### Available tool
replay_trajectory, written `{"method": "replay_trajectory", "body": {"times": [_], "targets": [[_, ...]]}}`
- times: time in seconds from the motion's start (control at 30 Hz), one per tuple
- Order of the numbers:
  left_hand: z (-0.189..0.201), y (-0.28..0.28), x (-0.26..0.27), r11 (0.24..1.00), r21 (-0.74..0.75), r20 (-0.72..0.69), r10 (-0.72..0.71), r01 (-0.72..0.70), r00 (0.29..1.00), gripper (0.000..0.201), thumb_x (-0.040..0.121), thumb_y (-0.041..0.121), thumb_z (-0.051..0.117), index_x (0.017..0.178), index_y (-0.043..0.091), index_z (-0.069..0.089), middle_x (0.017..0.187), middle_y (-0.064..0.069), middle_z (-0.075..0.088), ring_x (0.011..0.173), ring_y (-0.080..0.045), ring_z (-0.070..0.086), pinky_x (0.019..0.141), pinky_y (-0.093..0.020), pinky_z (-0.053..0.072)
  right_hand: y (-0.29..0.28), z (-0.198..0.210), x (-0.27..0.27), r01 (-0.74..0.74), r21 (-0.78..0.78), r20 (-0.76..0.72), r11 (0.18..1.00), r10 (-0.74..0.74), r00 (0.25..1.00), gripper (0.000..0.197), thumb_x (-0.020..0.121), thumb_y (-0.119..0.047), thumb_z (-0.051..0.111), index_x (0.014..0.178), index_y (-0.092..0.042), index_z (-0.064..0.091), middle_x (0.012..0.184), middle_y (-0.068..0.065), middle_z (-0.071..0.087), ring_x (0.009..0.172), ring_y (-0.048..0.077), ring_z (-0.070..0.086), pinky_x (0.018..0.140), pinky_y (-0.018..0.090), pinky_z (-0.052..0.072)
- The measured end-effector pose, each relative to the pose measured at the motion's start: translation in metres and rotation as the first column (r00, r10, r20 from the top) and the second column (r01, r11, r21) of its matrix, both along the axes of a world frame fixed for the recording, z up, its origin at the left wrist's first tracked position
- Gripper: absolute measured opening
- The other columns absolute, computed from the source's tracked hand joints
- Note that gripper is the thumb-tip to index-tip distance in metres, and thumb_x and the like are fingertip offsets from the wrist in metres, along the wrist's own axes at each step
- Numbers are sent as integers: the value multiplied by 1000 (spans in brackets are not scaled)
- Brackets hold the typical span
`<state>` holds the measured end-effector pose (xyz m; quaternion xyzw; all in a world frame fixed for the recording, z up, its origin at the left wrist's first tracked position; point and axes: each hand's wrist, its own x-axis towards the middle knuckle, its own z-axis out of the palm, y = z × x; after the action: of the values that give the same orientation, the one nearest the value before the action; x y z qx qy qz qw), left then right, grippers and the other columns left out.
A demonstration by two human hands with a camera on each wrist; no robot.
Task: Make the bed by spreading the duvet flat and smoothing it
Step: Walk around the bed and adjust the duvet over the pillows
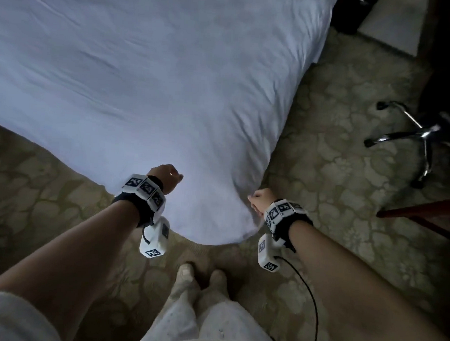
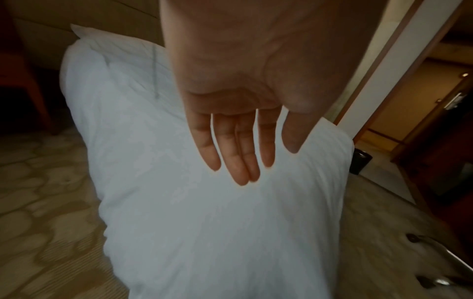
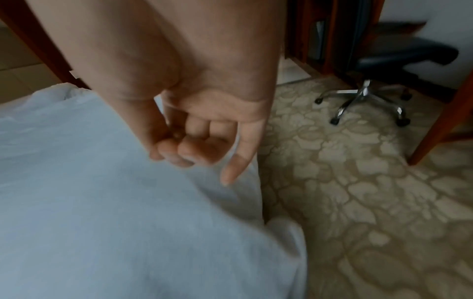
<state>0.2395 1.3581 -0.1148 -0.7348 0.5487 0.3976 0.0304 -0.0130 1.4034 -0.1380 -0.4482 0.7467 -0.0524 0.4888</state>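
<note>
Head view: the duvet (image 1: 155, 90) covers the bed and runs away from the person, long axis up the frame; its near corner hangs toward the carpet (image 1: 336, 139) just ahead of the feet. The left hand (image 1: 165, 176) lies over the duvet top near that corner. The right hand (image 1: 260, 201) is at the duvet's right side edge, where folds converge. Both hands are about equally near the corner, one on each side of it.

Left wrist view: the left hand (image 2: 243, 121) has straight, slightly spread fingers (image 2: 239, 161) and holds nothing; the duvet (image 2: 204, 222) lies directly below. Contact cannot be confirmed.

Right wrist view: the right hand (image 3: 194, 131) has curled fingers, thumb against them, little finger extended along the duvet (image 3: 102, 202) edge. Whether cloth is pinched cannot be determined.

Room: patterned carpet, an office chair (image 3: 379, 66) well to the right, a pillow (image 2: 84, 38) at the far end.
</note>
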Motion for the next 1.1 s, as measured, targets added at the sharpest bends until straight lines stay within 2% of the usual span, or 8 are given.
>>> {"method": "replay_trajectory", "body": {"times": [0.1, 0.2, 0.3, 0.5, 0.6, 0.73, 0.9, 1.1], "targets": [[20, -21, 8, 998, -59, -46, 11, -14, 999, 26, 91, 30, 53, 105, 10, 61, 115, -15, 67, 108, -31, 62, 99, -37, 45, -18, 27, -16, 41, -40, -64, 998, -44, 997, 44, 93, -9, 47, 49, -10, 43, 46, 3, 45, 41, 14, 42, 40, 19, 35], [34, -42, 10, 994, -104, -82, 17, -26, 996, 21, 91, 28, 53, 101, 11, 61, 105, -14, 71, 101, -28, 66, 96, -35, 47, -44, 51, -24, 123, -105, -11, 987, -124, 992, 42, 94, -5, 46, 52, -7, 43, 33, -1, 44, 21, 4, 39, 33, 15, 34], [46, -65, 1, 988, -147, -89, 24, -37, 996, 24, 91, 24, 53, 104, 6, 62, 101, -16, 71, 96, -29, 67, 94, -35, 49, -70, 80, -26, 165, -206, 33, 965, -161, 986, 40, 96, -7, 43, 56, -6, 43, 48, 7, 45, 18, 2, 36, 26, 9, 26], [58, -125, -71, 988, -154, -128, -51, 31, 990, 24, 92, 20, 51, 105, 3, 61, 74, -7, 62, 46, -6, 55, 44, -11, 41, -122, 101, -77, 150, -299, 45, 942, -144, 989, 39, 96, -12, 46, 57, -9, 46, 53, 7, 46, 20, 2, 38, 28, 11, 29], [55, -161, -114, 985, -156, -128, -88, 67, 988, 19, 92, 22, 52, 99, 7, 60, 89, -14, 67, 43, -5, 56, 49, -13, 39, -149, 98, -119, 146, -289, 50, 946, -138, 989, 37, 95, -11, 46, 58, -9, 47, 53, 7, 46, 20, 1, 38, 29, 9, 30], [51, -225, -189, 987, -159, -97, -46, 30, 994, 27, 93, 19, 50, 106, -2, 62, 84, -12, 62, 51, -12, 55, 63, -22, 46, -211, 99, -208, 146, -276, 28, 950, -144, 989, 36, 95, -13, 46, 60, -10, 49, 55, 6, 48, 36, 11, 45, 31, 11, 33], [56, -301, -296, 985, -170, -195, -4, -30, 981, 19, 93, 20, 51, 101, 6, 60, 64, -3, 57, 45, -10, 56, 52, -21, 38, -293, 114, -310, 146, -297, 7, 943, -151, 988, 37, 95, -15, 46, 59, -10, 50, 54, 6, 50, 45, 17, 44, 44, 21, 39], [53, -393, -384, 983, -178, -264, 6, -54, 965, 11, 92, 23, 54, 87, 13, 54, 63, 2, 58, 27, 7, 50, 36, -14, 38, -386, 117, -391, 117, -313, 4, 942, -122, 993, 35, 94, -15, 47, 60, -10, 52, 54, 6, 51, 43, 15, 44, 34, 13, 35]]}}
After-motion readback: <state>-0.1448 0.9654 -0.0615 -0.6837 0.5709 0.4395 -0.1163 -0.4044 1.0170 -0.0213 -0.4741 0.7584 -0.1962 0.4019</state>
